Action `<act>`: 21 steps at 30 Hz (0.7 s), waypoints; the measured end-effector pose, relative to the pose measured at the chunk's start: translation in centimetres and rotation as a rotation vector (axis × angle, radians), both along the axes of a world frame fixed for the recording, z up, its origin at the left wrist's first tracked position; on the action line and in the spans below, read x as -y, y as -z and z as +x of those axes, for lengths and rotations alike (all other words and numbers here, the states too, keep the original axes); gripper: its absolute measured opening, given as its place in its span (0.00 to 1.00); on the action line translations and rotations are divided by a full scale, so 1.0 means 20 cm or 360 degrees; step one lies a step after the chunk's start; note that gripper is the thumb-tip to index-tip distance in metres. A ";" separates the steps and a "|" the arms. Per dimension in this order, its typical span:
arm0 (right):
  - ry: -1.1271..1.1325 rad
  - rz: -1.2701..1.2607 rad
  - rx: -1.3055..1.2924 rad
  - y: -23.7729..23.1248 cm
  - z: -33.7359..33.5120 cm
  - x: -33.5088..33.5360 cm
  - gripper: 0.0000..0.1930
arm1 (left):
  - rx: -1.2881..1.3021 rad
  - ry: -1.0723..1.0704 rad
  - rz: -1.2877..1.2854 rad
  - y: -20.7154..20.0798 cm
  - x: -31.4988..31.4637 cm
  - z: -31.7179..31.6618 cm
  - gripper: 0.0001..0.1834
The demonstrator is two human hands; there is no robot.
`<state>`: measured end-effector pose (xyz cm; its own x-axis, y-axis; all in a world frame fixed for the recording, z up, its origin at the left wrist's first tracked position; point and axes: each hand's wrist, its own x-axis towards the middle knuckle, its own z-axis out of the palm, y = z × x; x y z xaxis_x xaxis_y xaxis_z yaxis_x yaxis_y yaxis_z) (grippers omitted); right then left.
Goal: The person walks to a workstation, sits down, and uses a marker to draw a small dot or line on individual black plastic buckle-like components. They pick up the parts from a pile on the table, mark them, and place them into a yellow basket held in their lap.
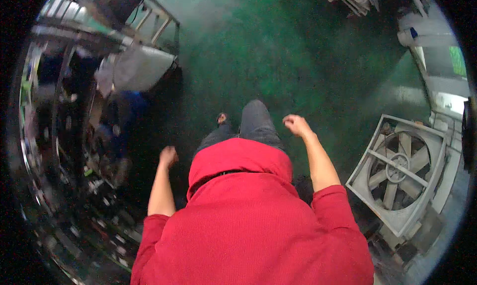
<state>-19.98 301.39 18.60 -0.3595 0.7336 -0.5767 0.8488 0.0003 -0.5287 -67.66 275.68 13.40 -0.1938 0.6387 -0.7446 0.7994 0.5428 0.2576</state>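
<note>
Red sweater (248, 225), green floor (278, 61), grey fan (397, 173).

Open green floor (298, 61) ahead, fan (397, 171) right, cluttered racks (59, 136) left

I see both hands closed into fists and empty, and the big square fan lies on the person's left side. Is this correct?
Not quite: the head view shows the square fan on the person's right. Left hand and right hand are indeed closed fists holding nothing.
</note>
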 end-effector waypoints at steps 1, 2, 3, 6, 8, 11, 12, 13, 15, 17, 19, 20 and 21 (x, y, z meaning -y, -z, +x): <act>-0.0208 -0.0206 0.0085 0.03 0.03 -0.06 0.12 | 0.0162 -0.0479 0.0431 -0.09 -0.37 -0.11 0.15; 0.0072 -0.0564 0.0110 0.10 -0.02 -0.22 0.13 | 0.0253 -0.0673 0.0614 -0.15 -0.83 -0.27 0.15; 0.0363 -0.0955 0.0157 0.12 0.00 -0.31 0.13 | 0.0212 -0.0610 0.0893 -0.26 -1.21 -0.32 0.16; 0.0232 -0.0212 0.0604 0.12 0.05 -0.69 0.13 | 0.0523 -0.0590 0.1045 -0.43 -2.10 -0.58 0.17; 0.0460 -0.0291 0.0664 0.16 0.15 -1.02 0.12 | 0.0762 -0.0705 0.1207 -0.60 -2.54 -0.52 0.16; 0.0500 -0.0312 0.0624 0.17 -0.06 -1.55 0.11 | 0.1051 -0.0857 0.1181 -0.77 -2.79 -0.46 0.16; 0.0172 -0.0141 0.0626 0.02 -0.29 -1.78 0.11 | 0.0942 -0.0643 0.1135 -0.79 -2.79 -0.45 0.16; -0.0030 0.0007 0.0550 -0.02 -0.44 -2.08 0.10 | 0.0852 -0.0392 0.1102 -0.87 -2.90 -0.46 0.16; -0.0060 0.0213 0.0442 -0.18 -0.79 -2.53 0.08 | 0.0818 -0.0407 0.0539 -0.99 -2.99 -0.43 0.16; 0.0066 0.0199 -0.0161 -0.33 -1.27 -2.99 0.08 | 0.0815 -0.0596 0.0528 -1.03 -3.07 -0.56 0.15; 0.0081 -0.0042 -0.0792 -0.66 -1.86 -3.32 0.10 | 0.0677 -0.0924 0.0655 -1.02 -3.05 -0.73 0.16; 0.0047 -0.0164 -0.1157 -0.91 -2.17 -3.49 0.08 | 0.0570 -0.1020 0.0680 -0.98 -3.12 -0.90 0.16; -0.0075 -0.0359 -0.1666 -1.13 -2.35 -3.56 0.07 | 0.0468 -0.1142 0.0662 -0.97 -3.12 -1.00 0.16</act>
